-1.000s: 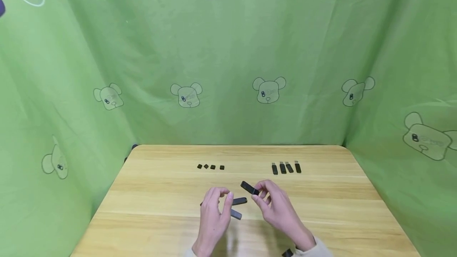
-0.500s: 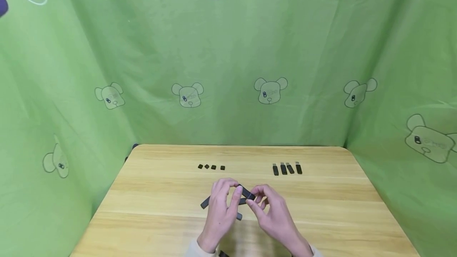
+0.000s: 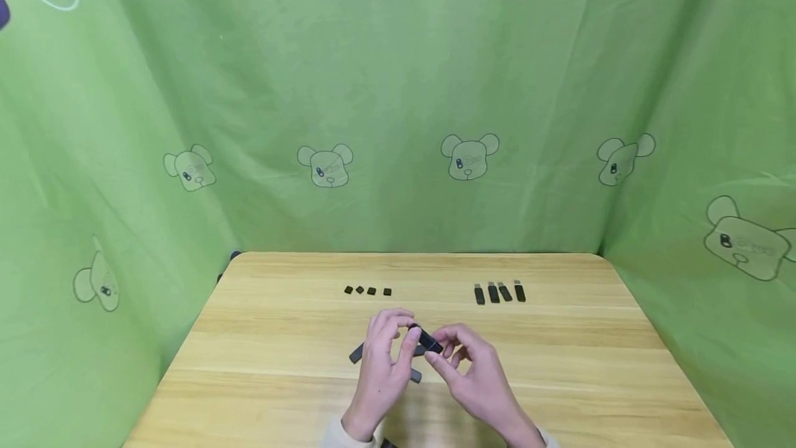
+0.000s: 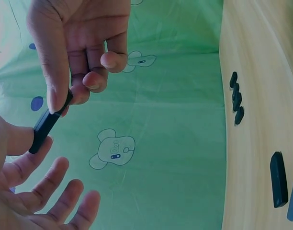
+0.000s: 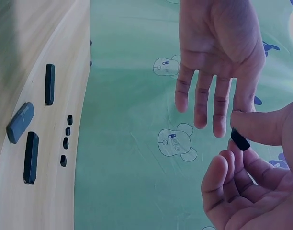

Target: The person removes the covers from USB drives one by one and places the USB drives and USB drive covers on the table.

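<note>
A black capped USB flash drive [image 3: 428, 339] is held above the table between both hands, tilted. Its far-left end is pinched by the thumb and index finger of my left hand [image 3: 385, 368]. My right hand [image 3: 475, 373] pinches the cap end, lower right. A thin line crosses the drive [image 4: 45, 127] near the right fingertips in the left wrist view. The other left fingers are spread loosely. On the table below lie more capped sticks: a black one [image 5: 50, 85], a grey one [image 5: 20, 123] and another black one [image 5: 31, 158], partly hidden by the hands in the head view.
Several small black caps [image 3: 371, 291] stand in a row at the back of the wooden table [image 3: 261, 337]. Several uncapped USB sticks [image 3: 494, 293] with metal plugs lie at the back right. A green patterned curtain [image 3: 398, 213] encloses the table's back and sides.
My left hand has moved right and up and taken hold of the drive's far end. The right hand has moved slightly left and down with the drive.
</note>
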`<state>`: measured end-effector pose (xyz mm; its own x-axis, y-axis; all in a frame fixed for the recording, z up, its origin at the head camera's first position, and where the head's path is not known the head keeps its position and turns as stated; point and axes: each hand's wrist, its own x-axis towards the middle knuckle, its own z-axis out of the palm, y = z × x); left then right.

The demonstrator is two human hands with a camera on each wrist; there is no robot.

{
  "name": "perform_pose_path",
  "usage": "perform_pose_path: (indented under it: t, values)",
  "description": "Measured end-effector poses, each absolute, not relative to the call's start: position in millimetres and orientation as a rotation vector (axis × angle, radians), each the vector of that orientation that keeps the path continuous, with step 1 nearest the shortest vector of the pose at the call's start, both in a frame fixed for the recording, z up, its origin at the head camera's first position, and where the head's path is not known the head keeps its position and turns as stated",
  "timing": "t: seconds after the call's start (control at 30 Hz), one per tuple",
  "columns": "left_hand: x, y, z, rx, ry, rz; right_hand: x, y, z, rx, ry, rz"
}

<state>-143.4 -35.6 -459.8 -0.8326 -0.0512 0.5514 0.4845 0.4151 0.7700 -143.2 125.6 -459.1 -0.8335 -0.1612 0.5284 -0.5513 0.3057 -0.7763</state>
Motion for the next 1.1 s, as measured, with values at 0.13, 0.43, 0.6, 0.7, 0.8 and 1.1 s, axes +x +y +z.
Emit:
perform_pose_path:
  t: [0.13,0.43,0.6,0.7,0.8,1.1]
  values:
    - [-143,-36,-461,-0.402,-2.16,-1.415,-142,128,-457,0.635,-2.251,1.608]
    - [-143,-38,-462,-0.451,-2.156,-1.44,-142,131,-456,0.636,-2.276,1.645]
    - [-142,-38,-462,-0.455,-2.169,-1.463,-142,133,-456,0.629,-2.262,1.67]
    - [-142,-40,-463,-0.462,-2.16,-1.451,-143,134,-454,0.624,-2.244,1.686]
    - [-143,-41,-464,-0.47,-2.145,-1.439,-145,134,-451,0.61,-2.227,1.712]
    - [-140,-46,-466,-0.456,-2.191,-1.476,-149,133,-445,0.627,-2.216,1.762]
